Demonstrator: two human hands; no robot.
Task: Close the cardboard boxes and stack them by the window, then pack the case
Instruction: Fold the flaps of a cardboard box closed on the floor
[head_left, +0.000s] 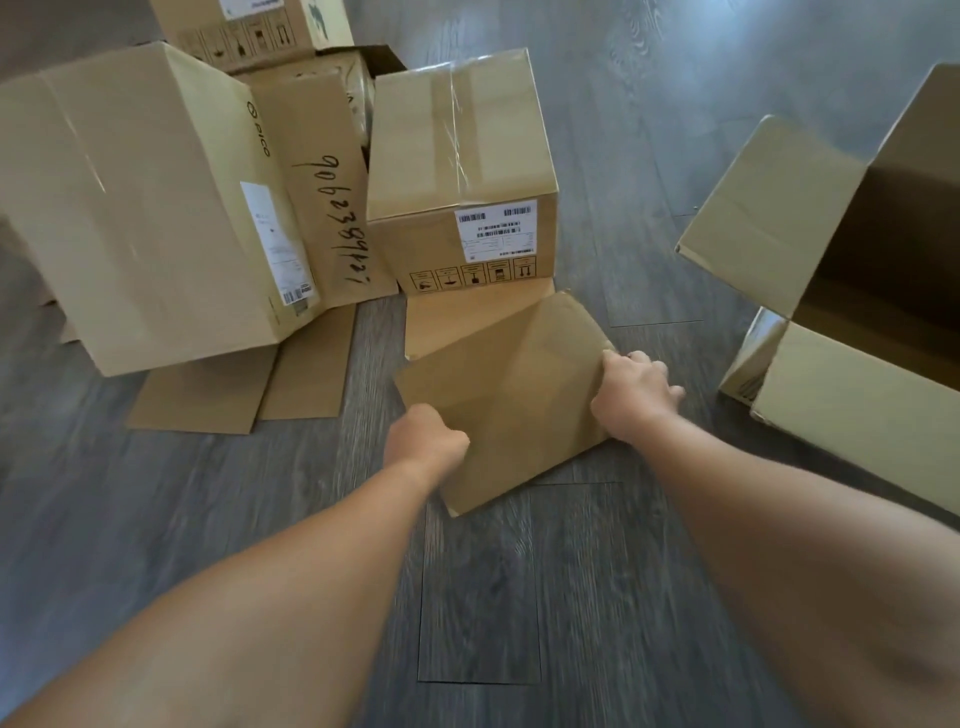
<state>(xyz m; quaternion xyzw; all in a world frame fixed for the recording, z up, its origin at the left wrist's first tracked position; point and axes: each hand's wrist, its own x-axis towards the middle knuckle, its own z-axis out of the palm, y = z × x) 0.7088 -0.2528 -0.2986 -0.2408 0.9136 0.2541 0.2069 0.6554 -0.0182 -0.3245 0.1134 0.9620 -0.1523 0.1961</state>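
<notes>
— Several boxes on a grey floor. What's biggest?

— Left of the small box the hands hold, a tall box leans; right of it, an open box with flaps up. Just behind it stands a taped box.

— And the hands?

— Left hand grips its near corner; right hand curls over its right edge. It sits tilted, touching the floor.

— Which step?

— Closing, probably. Next it likely needs flaps folded, then carrying to the window, which isn't visible.
</notes>
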